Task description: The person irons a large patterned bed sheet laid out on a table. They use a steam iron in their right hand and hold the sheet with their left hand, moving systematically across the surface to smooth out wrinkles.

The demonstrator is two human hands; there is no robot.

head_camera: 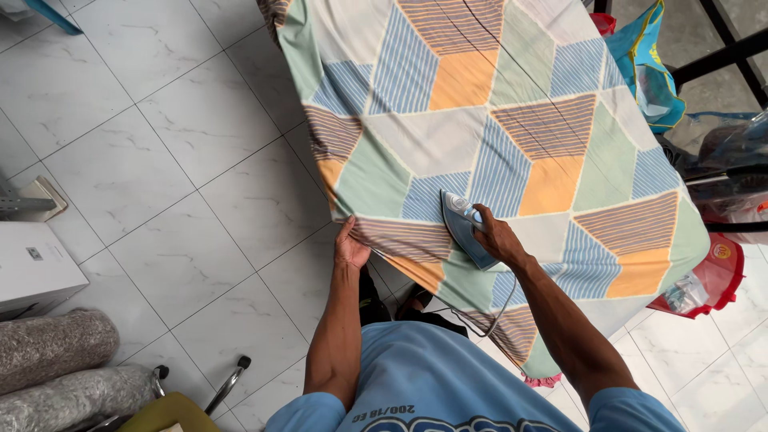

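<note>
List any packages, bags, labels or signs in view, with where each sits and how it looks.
White box: left edge, on the floor, small grey label.
Blue bag: top right, beside the patterned cloth, yellow trim.
Red bag: right, under the cloth edge, round yellow emblem, clear packet inside.

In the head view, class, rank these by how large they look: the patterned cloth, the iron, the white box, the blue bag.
1. patterned cloth, largest by far.
2. white box, cut off by the frame edge.
3. blue bag, partly hidden, so close to the box.
4. iron, under the right hand.
</note>
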